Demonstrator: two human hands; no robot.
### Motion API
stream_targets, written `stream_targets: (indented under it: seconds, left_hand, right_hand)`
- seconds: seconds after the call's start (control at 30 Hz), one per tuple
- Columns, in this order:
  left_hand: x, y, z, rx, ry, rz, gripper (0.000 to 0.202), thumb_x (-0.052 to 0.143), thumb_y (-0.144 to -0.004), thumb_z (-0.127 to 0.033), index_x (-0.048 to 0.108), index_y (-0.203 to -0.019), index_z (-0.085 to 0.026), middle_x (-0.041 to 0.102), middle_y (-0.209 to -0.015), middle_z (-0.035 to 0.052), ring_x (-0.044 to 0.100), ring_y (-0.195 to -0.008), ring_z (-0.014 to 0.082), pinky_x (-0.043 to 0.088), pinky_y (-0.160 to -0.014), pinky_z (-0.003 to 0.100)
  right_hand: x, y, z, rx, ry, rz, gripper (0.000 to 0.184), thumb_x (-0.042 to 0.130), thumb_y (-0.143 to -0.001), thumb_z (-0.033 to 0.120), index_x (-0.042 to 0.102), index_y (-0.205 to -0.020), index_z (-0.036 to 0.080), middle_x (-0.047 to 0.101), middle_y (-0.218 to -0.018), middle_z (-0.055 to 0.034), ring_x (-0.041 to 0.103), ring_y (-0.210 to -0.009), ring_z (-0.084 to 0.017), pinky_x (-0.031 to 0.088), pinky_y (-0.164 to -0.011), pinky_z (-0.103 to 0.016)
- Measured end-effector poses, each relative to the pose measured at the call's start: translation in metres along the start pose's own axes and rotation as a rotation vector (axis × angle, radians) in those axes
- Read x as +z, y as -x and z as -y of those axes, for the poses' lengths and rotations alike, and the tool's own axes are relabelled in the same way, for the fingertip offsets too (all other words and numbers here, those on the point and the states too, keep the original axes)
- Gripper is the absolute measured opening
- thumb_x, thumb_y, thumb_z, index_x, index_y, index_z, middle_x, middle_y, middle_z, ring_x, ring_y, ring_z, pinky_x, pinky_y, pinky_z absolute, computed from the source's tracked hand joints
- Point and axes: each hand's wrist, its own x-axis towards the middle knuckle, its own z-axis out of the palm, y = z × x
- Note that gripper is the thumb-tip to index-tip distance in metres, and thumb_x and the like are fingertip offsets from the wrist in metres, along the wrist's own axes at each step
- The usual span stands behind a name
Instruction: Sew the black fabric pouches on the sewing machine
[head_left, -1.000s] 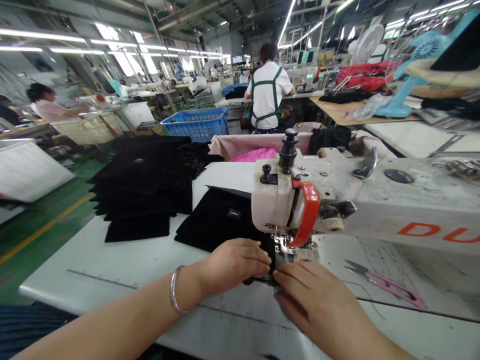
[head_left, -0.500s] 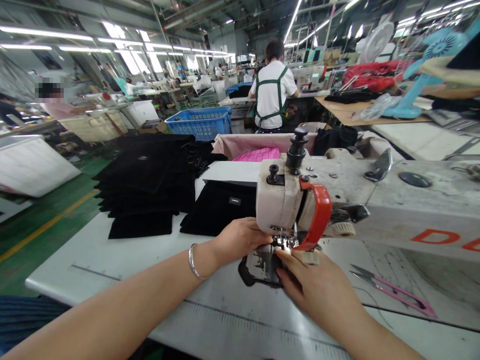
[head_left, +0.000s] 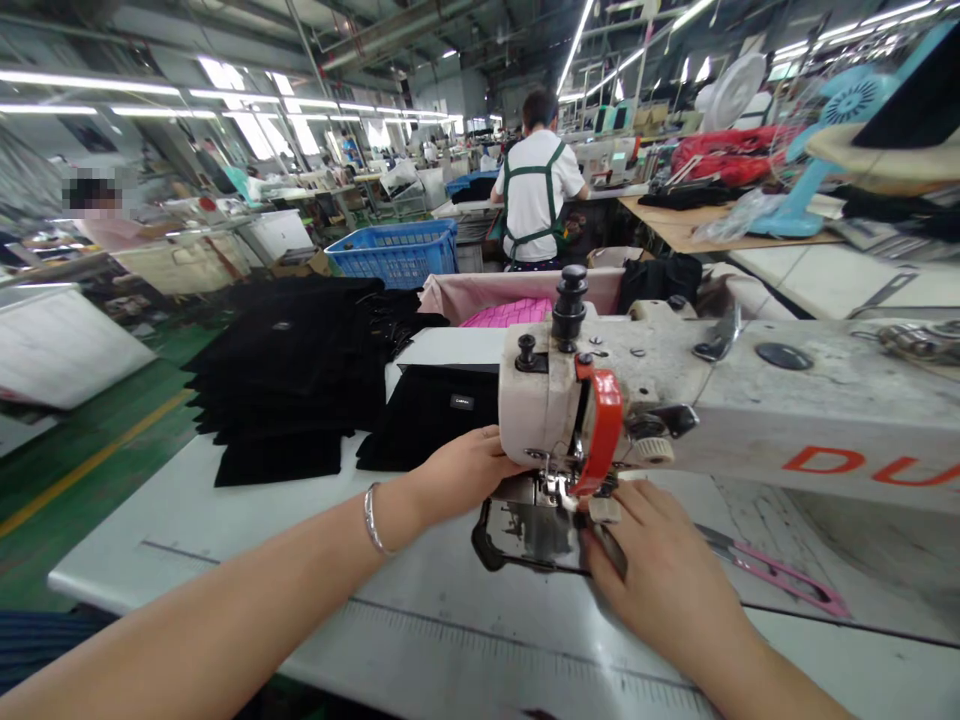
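Observation:
My left hand, with a silver bangle on the wrist, reaches to the left side of the sewing machine head. Its fingers are together at the near edge of a black fabric piece with a small label; the fingertips are partly hidden by the head. Right of the presser foot, my right hand has its thumb and fingers curled in under the orange guard. What is between them, if anything, cannot be made out. In front of the foot lies the bare metal plate.
A stack of black fabric pieces stands at the left of the table. Pink-handled thread snips lie beyond my right hand. Behind the machine are a pink-lined bin, a blue crate and a co-worker facing away.
My right hand has drawn away from the presser foot to the right. The left fingers have shifted slightly left. The whole view has turned a little, moving the machine left in the picture.

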Motion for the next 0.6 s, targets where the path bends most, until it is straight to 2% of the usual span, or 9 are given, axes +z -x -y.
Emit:
stream_targets:
  seconds: [0.07,0.13,0.27,0.33,0.4,0.47,0.6]
  left_hand:
    - [-0.006,-0.001,-0.007,-0.055,-0.028,0.056,0.039,0.044,-0.093,-0.003,0.060,-0.124,-0.020,0.063,-0.129,0.0056,0.051,-0.127,0.0238,0.036,-0.111,0.041]
    - [-0.013,-0.003,-0.020,-0.125,-0.044,0.110,0.033,0.046,-0.091,-0.005,0.064,-0.115,-0.017,0.067,-0.118,0.0082,0.058,-0.117,0.0267,0.043,-0.104,0.043]
    - [-0.031,-0.006,-0.049,-0.266,-0.024,0.217,0.023,0.050,-0.082,-0.005,0.066,-0.096,-0.014,0.071,-0.089,0.0077,0.068,-0.085,0.0247,0.054,-0.076,0.034]
    - [-0.040,-0.007,-0.057,-0.313,0.016,0.268,0.028,0.050,-0.076,-0.004,0.064,-0.097,-0.016,0.070,-0.084,0.0045,0.068,-0.076,0.0207,0.053,-0.066,0.028]
    - [-0.048,-0.005,-0.059,-0.345,0.067,0.327,0.037,0.051,-0.071,-0.004,0.062,-0.104,-0.018,0.069,-0.081,0.0008,0.067,-0.068,0.0169,0.049,-0.056,0.022]
    - [-0.057,-0.002,-0.058,-0.368,0.097,0.384,0.045,0.054,-0.067,-0.006,0.060,-0.110,-0.018,0.069,-0.080,0.0002,0.066,-0.065,0.0165,0.047,-0.051,0.021]
    - [-0.076,0.006,-0.061,-0.426,0.128,0.470,0.059,0.052,-0.068,-0.005,0.053,-0.125,-0.018,0.069,-0.103,0.0081,0.069,-0.075,0.0206,0.050,-0.061,0.025]
  right_hand:
    - [0.001,-0.002,-0.001,-0.012,-0.017,0.014,0.009,0.054,-0.087,0.016,0.060,-0.091,0.019,0.058,-0.089,-0.0068,0.052,-0.088,-0.027,0.046,-0.080,-0.047]
    - [0.004,-0.005,-0.002,-0.024,-0.034,-0.026,0.010,0.051,-0.090,0.015,0.061,-0.093,0.018,0.058,-0.092,-0.0089,0.052,-0.089,-0.027,0.047,-0.078,-0.044]
    - [0.007,-0.005,0.001,-0.058,-0.050,-0.084,0.014,0.049,-0.091,0.013,0.063,-0.091,0.016,0.060,-0.091,-0.0101,0.053,-0.088,-0.027,0.049,-0.075,-0.043]
    - [0.007,-0.003,0.006,-0.135,-0.096,-0.071,0.017,0.048,-0.090,0.011,0.064,-0.096,0.017,0.062,-0.091,-0.0088,0.054,-0.087,-0.026,0.050,-0.076,-0.042]
    - [0.005,0.000,0.012,-0.231,-0.130,-0.056,0.026,0.045,-0.089,0.009,0.063,-0.107,0.015,0.064,-0.102,-0.0098,0.056,-0.093,-0.025,0.052,-0.082,-0.042]
    - [0.004,0.001,0.017,-0.287,-0.126,-0.043,0.034,0.042,-0.088,0.007,0.059,-0.117,0.012,0.063,-0.114,-0.0115,0.056,-0.102,-0.026,0.051,-0.090,-0.043]
    - [0.004,0.000,0.019,-0.258,-0.096,0.011,0.037,0.039,-0.089,0.008,0.058,-0.121,0.009,0.063,-0.119,-0.0136,0.057,-0.107,-0.029,0.052,-0.093,-0.047]
